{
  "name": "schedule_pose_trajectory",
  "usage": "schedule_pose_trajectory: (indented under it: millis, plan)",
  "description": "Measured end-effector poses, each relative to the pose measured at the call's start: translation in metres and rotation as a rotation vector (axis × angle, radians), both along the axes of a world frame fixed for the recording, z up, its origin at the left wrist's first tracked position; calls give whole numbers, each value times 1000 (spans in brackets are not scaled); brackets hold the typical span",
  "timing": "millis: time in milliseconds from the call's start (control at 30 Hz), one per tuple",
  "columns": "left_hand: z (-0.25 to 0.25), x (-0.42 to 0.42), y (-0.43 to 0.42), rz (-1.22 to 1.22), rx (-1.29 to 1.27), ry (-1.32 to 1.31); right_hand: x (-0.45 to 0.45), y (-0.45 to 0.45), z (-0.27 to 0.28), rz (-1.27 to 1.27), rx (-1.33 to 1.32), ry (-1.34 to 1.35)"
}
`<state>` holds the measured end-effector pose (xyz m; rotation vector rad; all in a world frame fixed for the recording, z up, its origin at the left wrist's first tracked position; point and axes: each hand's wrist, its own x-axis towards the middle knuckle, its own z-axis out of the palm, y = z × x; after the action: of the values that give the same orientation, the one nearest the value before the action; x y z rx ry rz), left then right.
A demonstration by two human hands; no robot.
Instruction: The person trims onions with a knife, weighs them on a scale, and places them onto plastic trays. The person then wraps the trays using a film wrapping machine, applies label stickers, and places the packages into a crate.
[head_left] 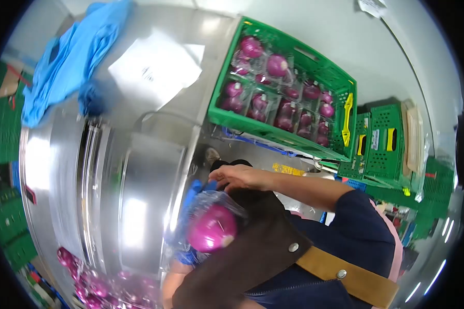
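Note:
My left hand (pixel 189 226), in a blue glove, is closed around a clear plastic bag holding a purple-red onion (pixel 212 228). The bag is held close to my dark apron (pixel 232 262), beside the steel edge. My right hand (pixel 233 177) is bare, with loosely bent fingers that stand somewhat apart. It is just past the bag, near the blue gloved fingertips. Whether it touches the plastic, I cannot tell.
A green crate (pixel 283 131) of bagged red onions stands beyond my right hand. More onions (pixel 95 288) lie at the lower left of the steel machine (pixel 149 201). White papers (pixel 152 69) and blue plastic (pixel 72 62) rest on the steel top. More green crates (pixel 379 144) are at right.

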<state>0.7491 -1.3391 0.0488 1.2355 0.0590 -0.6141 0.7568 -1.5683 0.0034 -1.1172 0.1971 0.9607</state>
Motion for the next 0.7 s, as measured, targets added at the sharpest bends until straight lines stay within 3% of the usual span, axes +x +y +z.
schedule_pose_trajectory:
  millis: [67,100,133,200,267,300,333,367,400,467,500,567,667,700]
  plan:
    - [17,25,-29,-82,65,-210,-18,-13,4,-267,316,141]
    - [25,38,-45,-113,91,-321,-21,-10,-1,-242,497,24]
    - [33,51,-61,-133,117,-429,-17,-3,9,-243,562,19]
    - [44,70,-91,-162,156,-618,0,-8,54,-659,534,289]
    - [55,86,-112,-170,166,-751,10,-57,26,-852,550,161]
    - [59,92,-117,-170,155,-744,14,-93,10,-917,873,35]
    - [61,97,-122,-171,144,-736,37,-115,59,-1195,366,162]
    - [58,97,-127,-124,22,-581,35,-164,35,-1160,332,-140]
    - [53,98,-126,-174,56,-520,39,-200,41,-1203,285,-177]
    - [39,98,-116,-259,119,-396,52,-291,17,-1362,-58,-210]
    - [31,93,-114,-219,157,-383,59,-333,2,-1431,-373,-232]
    - [16,85,-107,-254,173,-224,63,-400,-40,-1344,-1134,-157]
    - [8,79,-106,-247,153,-114,73,-419,-63,-979,-1728,-233]
    - [5,77,-101,-251,152,-100,79,-423,-70,-995,-1715,-251]
